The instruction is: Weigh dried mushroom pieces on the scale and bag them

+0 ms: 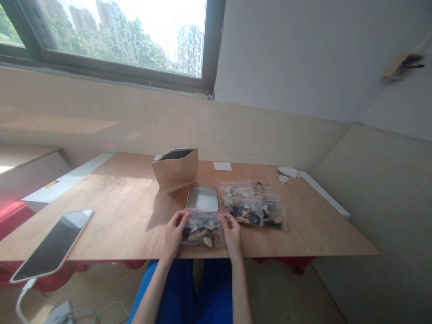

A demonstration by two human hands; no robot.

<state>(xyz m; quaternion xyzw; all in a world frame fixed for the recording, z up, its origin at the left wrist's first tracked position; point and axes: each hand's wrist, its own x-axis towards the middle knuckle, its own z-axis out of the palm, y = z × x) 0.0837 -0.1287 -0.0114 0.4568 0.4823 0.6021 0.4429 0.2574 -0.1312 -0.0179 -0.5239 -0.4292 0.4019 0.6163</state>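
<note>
A clear zip bag (204, 231) with dark and tan dried pieces inside lies near the table's front edge. My left hand (176, 230) pinches its upper left corner, and my right hand (231, 230) grips the upper right corner. The bag's red-lined top edge runs between the two hands. Just behind it sits a flat white kitchen scale (202, 199), its front edge partly covered by the bag. Several similar filled zip bags (245, 212) lie overlapping to the right of the scale. Back left of the scale stands an open brown paper pouch (178, 173).
A large phone (54, 245) with a white cable plugged in lies at the table's left, jutting over the front edge. On the wooden table (303, 229), a white paper slip (222, 166) lies at the back and small white packets (288, 172) at the back right.
</note>
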